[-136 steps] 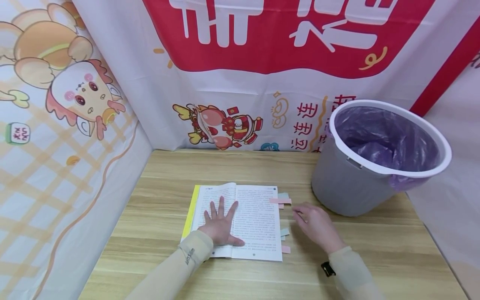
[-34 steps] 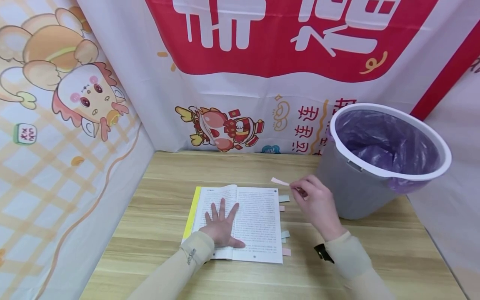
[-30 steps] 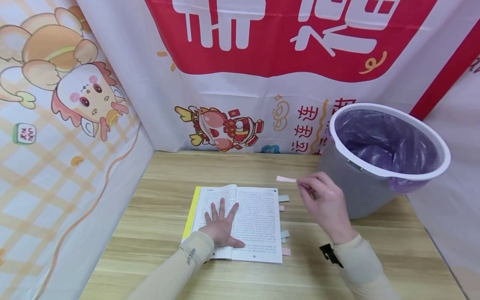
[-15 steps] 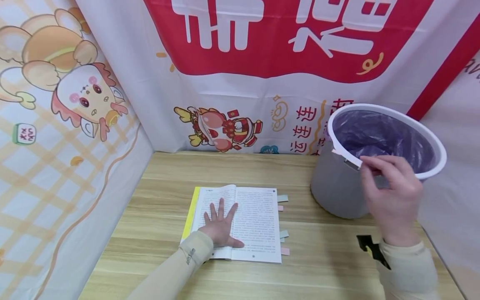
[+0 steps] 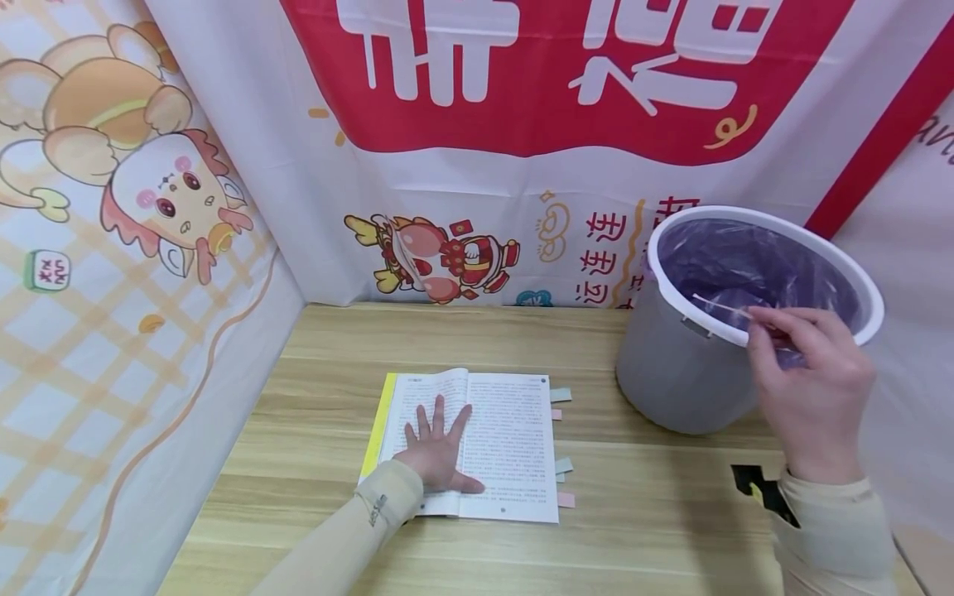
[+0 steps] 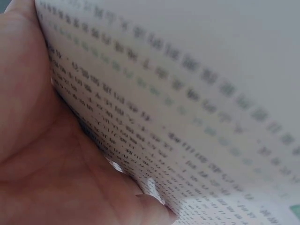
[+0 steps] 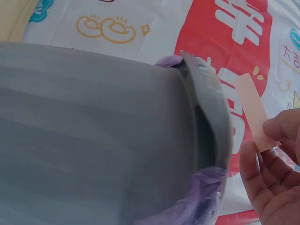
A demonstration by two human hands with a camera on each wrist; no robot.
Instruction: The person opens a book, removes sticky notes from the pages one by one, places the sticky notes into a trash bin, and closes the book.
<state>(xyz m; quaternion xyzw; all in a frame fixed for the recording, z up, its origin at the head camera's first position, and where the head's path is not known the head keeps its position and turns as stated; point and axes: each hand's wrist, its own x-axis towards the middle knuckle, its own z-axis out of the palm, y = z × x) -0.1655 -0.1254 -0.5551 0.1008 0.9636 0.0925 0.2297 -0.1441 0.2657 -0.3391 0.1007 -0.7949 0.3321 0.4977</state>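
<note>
An open book (image 5: 510, 447) with printed pages and a yellow edge lies on the table. My left hand (image 5: 436, 455) rests on its pages near the fold, fingers spread; the left wrist view shows the palm side against the printed page (image 6: 154, 103). At the right, my right hand (image 5: 812, 372) pinches a pink sticky tab (image 7: 253, 112) by one end between thumb and fingers. In the head view the tab appears as a thin strip over the near rim of the grey trash bin (image 5: 674, 364). Pink and pale green tabs (image 5: 564, 465) stick out from the book's right edge.
The bin has a white rim and a purple plastic liner (image 5: 745, 257); it stands at the table's back right. A printed cloth (image 5: 462, 182) hangs behind the wooden table (image 5: 358, 331), with another at the left.
My right hand has carried the pink tab from beside the book's upper right edge, rightward to the bin's rim. My left hand has stayed on the pages.
</note>
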